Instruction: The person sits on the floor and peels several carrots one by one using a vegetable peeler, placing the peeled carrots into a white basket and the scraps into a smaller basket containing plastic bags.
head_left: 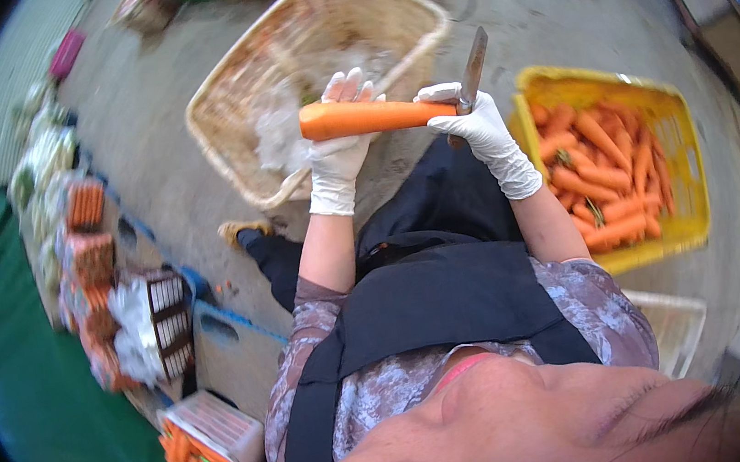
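Orange carrot (pixel 375 118) horiz., thick end L; L hand (pixel 339 163) flat beneath, R hand (pixel 486 134) grips knife (pixel 474 63).

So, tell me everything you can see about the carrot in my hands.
The carrot is long and bright orange, its surface smooth-looking, with no leaves showing. Its thick, rounded end points left; it narrows slightly rightward. It lies crosswise on the open left hand, its narrower end against the right hand, which also grips a knife. Whether the knife touches it is unclear.

Orange carrot (pixel 370 118) crosswise, left hand (pixel 338 159) to right hand (pixel 484 132); knife (pixel 473 69) in right, blade outward.
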{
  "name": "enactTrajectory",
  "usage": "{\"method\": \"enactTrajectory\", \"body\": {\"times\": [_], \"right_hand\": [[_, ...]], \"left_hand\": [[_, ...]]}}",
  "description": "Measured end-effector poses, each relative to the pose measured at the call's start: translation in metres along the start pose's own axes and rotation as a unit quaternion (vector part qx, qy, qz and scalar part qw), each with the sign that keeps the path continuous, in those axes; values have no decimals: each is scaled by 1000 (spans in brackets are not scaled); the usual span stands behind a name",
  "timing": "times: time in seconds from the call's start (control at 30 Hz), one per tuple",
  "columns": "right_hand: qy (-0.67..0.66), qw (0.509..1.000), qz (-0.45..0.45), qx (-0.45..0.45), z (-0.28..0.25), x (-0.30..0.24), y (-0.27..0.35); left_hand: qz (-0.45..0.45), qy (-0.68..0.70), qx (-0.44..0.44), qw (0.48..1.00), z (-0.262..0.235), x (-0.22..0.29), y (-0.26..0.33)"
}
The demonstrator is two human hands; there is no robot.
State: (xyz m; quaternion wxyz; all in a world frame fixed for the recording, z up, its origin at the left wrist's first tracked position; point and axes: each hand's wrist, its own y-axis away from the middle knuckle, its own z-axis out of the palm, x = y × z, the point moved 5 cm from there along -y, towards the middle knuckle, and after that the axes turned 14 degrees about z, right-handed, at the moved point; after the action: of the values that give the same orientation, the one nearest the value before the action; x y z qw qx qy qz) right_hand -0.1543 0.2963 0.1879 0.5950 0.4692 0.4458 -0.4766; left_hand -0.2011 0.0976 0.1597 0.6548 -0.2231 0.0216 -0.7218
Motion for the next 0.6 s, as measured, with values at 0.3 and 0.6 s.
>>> {"method": "enactTrajectory", "body": {"times": [0.3,0.6], "right_hand": [[30,928,-55,366,-188,5,214],[244,669,272,647,-270,13,506]], "left_hand": [[-285,-173,-121,935,36,-193,59],[-446,-218,-64,866,-31,-212,42]]}}
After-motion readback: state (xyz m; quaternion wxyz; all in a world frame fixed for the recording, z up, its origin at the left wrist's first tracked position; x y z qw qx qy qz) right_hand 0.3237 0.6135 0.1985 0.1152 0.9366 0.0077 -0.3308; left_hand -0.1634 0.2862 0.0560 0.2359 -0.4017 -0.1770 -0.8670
